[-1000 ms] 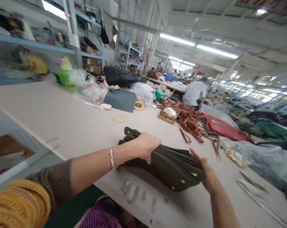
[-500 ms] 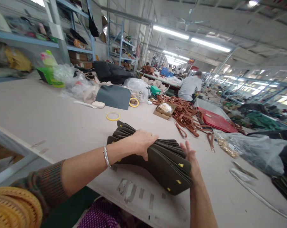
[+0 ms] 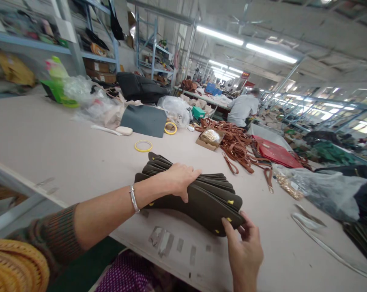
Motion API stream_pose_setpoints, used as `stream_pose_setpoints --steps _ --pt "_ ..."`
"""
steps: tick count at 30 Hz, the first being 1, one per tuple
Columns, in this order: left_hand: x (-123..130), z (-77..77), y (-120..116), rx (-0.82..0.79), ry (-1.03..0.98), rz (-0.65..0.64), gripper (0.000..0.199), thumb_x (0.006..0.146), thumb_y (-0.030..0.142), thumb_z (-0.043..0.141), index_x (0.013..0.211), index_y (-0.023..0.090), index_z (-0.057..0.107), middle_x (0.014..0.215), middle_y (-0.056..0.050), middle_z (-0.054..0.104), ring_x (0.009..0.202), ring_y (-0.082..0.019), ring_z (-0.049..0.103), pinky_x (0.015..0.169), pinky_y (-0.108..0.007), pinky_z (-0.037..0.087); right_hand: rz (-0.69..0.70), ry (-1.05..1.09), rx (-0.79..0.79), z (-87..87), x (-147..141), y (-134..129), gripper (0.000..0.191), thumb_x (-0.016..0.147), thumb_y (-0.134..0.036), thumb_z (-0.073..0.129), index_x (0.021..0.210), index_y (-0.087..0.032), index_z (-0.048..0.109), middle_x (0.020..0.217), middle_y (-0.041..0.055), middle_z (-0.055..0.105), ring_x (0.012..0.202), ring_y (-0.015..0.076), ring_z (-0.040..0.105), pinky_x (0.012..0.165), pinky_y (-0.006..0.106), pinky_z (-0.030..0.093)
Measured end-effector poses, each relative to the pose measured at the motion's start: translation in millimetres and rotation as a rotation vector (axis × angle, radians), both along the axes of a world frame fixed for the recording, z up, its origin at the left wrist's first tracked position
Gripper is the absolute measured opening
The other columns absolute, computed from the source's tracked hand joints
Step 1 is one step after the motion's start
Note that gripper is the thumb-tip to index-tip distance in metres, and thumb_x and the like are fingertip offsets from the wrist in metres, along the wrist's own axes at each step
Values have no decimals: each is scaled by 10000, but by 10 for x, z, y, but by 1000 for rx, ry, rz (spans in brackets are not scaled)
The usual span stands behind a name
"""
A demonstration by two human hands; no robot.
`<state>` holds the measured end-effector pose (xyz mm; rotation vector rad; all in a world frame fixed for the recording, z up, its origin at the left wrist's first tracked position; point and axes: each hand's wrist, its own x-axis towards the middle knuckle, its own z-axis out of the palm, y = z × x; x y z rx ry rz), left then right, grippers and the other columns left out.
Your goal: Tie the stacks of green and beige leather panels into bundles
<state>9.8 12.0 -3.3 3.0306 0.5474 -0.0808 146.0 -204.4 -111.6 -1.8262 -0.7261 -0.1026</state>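
Dark stack (image 3: 198, 205): rested, fanned, on the table (image 3: 89, 162), between both hands.
Left hand (image 3: 181, 180): its top was spanned widely, thumb against the near face.
Right hand (image 3: 245, 243): its four o'clock end was pinched narrowly.
Yellow ring (image 3: 143, 151): seen at eleven o'clock from the stack.
Brown straps (image 3: 236, 148): heaped towards one o'clock.

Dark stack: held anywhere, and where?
Yes: left hand grips the dark stack over its middle; right hand pinches its right end.
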Motion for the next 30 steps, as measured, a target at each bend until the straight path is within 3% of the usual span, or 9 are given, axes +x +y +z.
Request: stream_pose_setpoints --steps 4,7,10,14,17,20,24,27,30 --pt "13 -22 18 -9 1 -5 1049 545 513 864 1415 214 361 1251 -149 624 1094 -335 606 880 -405 485 16 -660 25 120 -140 -64 264 857 -368 684 991 -142 653 1056 160 642 981 272 608 882 456 475" --pt "15 -35 11 -5 -7 -4 1088 543 508 863 1441 214 323 1251 -148 623 1096 -340 605 875 -409 487 6 -835 -52 190 -156 -112 209 875 -339 665 939 -143 702 1093 185 633 1005 303 592 875 494 453" --pt "2 -39 -12 3 -15 -4 1095 568 508 849 1460 220 285 1244 -144 629 1084 -334 615 874 -401 486 47 -615 -58 205 -128 -177 300 835 -437 689 938 -159 739 1104 174 639 1014 319 597 865 502 477" --pt "-12 -32 -36 4 -14 -11 1088 575 507 845 1462 218 286 1238 -147 632 1082 -335 619 863 -392 491 192 341 55 155 -92 -216 512 875 -576 555 1139 -151 666 1057 137 684 728 225 678 560 332 548" --pt "-6 -22 -42 0 -13 -24 1083 580 499 845 1463 209 289 1232 -149 635 1077 -341 621 865 -405 497 196 667 62 115 -32 -159 649 741 -577 718 1216 -149 603 1138 145 673 654 197 675 485 283 530" --pt "8 -9 -44 -1 -11 -31 1088 576 492 849 1462 193 293 1226 -154 636 1068 -357 623 852 -431 508 258 640 33 103 17 -68 711 626 -510 832 1195 -155 596 1006 112 717 696 208 676 578 305 568" --pt "23 9 -46 6 -7 -32 1099 563 495 858 1459 183 303 1218 -156 640 1069 -359 624 855 -433 511 320 418 -14 129 -26 28 518 712 -517 759 1077 -164 655 792 52 705 647 182 635 596 298 543" --pt "23 10 -47 6 1 -29 1085 552 496 864 1445 197 325 1202 -145 651 1049 -349 634 843 -413 513 176 180 -64 157 -66 66 461 722 -532 733 1003 -169 684 784 46 690 654 176 620 645 307 532" --pt "25 -4 -43 3 4 -28 1087 558 497 860 1450 209 309 1203 -136 651 1046 -344 636 837 -405 511 34 147 -84 169 -41 87 540 694 -569 732 1038 -159 656 798 56 696 679 194 640 671 324 537"
